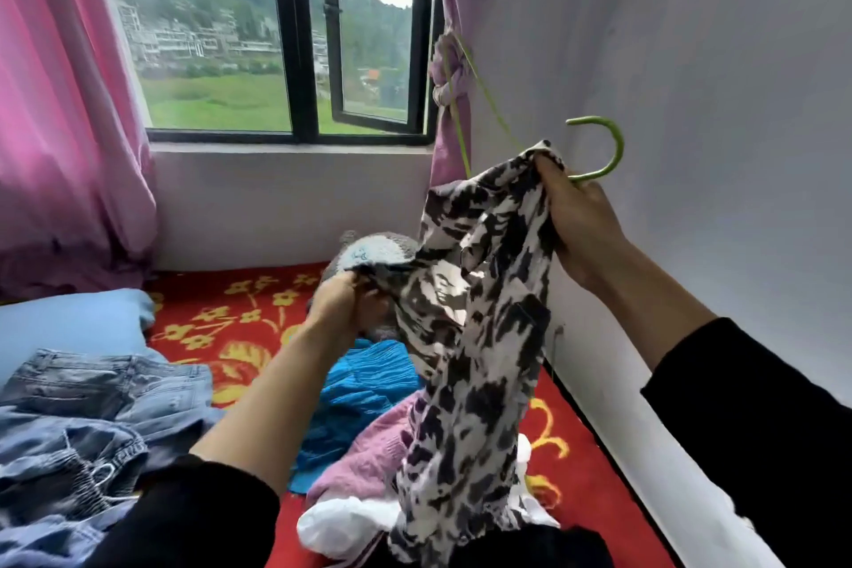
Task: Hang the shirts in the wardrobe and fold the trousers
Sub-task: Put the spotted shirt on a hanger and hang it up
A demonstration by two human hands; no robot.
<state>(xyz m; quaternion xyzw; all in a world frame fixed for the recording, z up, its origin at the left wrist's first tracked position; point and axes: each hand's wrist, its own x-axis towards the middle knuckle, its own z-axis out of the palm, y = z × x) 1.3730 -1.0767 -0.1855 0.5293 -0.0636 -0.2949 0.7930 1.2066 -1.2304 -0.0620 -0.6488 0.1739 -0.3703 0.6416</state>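
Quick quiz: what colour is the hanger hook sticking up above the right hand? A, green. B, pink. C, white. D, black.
A: the hanger hook curving up above the right hand, which grips the black-and-white shirt, is green.

The shirt (479, 314) hides part of the hanger (608, 143).

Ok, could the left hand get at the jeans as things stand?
Probably not yet: the left hand grips the patterned shirt, held up by the right hand with the green hanger. The jeans lie uncovered nearby; once freed, likely yes.
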